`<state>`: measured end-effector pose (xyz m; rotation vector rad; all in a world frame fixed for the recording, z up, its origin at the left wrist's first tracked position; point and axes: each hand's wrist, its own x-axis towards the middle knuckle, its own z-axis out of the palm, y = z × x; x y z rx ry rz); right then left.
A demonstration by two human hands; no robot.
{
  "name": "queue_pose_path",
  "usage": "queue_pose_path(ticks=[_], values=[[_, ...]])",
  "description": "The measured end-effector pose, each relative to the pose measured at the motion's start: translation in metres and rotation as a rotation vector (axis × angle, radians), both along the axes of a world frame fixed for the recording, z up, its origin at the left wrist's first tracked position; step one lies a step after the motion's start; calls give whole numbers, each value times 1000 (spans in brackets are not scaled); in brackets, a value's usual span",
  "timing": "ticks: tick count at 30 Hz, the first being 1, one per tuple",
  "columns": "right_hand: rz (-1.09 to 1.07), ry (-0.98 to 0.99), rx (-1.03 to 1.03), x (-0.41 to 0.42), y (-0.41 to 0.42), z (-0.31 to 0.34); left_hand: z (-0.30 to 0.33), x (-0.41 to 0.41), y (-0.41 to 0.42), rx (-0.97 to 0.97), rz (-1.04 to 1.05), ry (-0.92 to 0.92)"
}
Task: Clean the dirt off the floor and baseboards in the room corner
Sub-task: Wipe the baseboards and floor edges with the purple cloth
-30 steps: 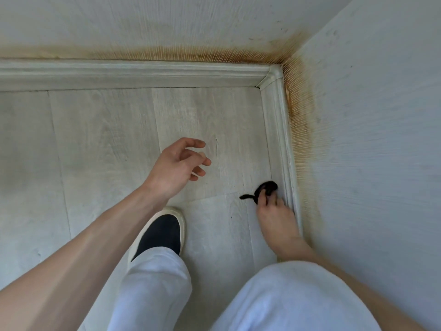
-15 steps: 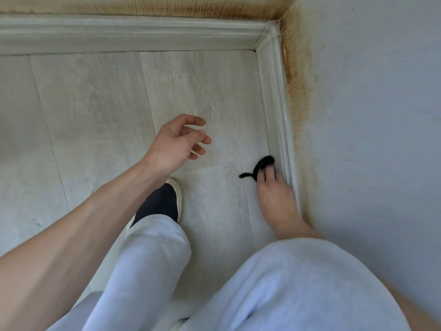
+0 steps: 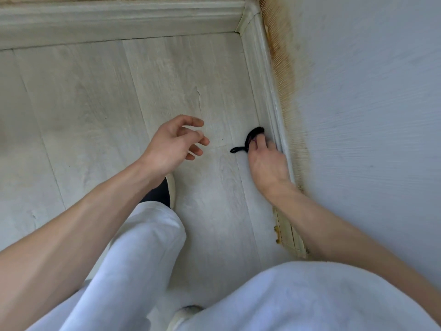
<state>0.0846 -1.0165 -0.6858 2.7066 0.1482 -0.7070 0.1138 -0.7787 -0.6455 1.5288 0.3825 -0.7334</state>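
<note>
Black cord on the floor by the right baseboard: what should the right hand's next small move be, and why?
Probably lift it clear. The right hand already has its fingertips on the black cord, which lies on the floor against the right baseboard. The left hand hovers empty.

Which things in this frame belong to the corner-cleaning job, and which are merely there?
Job:
floor
baseboards
black scrap, pinched by right hand
left hand, empty

Merely there:
stained wall
shoe
</note>
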Motion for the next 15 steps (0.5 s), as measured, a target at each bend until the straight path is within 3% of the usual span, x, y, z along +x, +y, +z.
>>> queue_pose_path(ticks=[6,8,12,15], values=[[-220,203,35,-142,-22,25,1,1,-11,-21,-26,-13],[-252,153,72,-131,-22,37,1,1,-13,-22,-38,-14],[-120,-55,133,-54,-11,32,1,0,-14,-9,-39,-13],[-78,-42,50,-22,-3,5,0,0,-13,-8,-44,-11]])
